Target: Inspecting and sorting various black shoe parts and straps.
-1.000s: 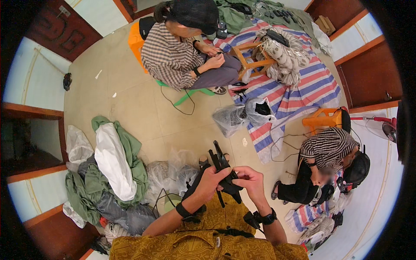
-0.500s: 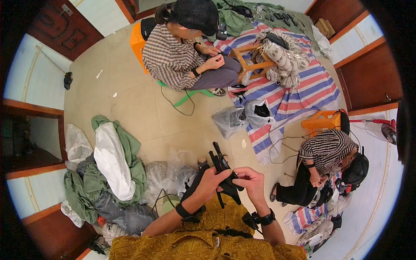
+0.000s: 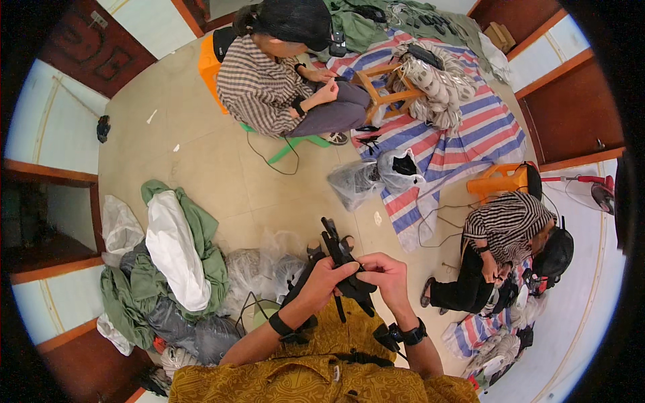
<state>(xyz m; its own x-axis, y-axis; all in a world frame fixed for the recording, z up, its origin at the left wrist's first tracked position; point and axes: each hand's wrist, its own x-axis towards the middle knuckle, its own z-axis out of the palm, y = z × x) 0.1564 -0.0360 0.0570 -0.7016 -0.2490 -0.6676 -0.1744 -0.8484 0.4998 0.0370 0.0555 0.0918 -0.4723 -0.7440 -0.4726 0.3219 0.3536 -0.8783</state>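
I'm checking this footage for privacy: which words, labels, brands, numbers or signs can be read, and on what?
No text is readable in this view.
Small pale tag on the yellow-brown shirt: too small to read.
Black wristwatch: no legible figures.
Black pieces at the left hand and right hand: no readable marking.
Pale fitting on the dark red door: too small to tell.

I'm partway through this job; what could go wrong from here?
Slim black pieces jut past the left hand, so one could slip out.
The right hand has its fingertips close against them and might knock something loose.
On the floor, the open plastic bag with black contents could spill if bumped.
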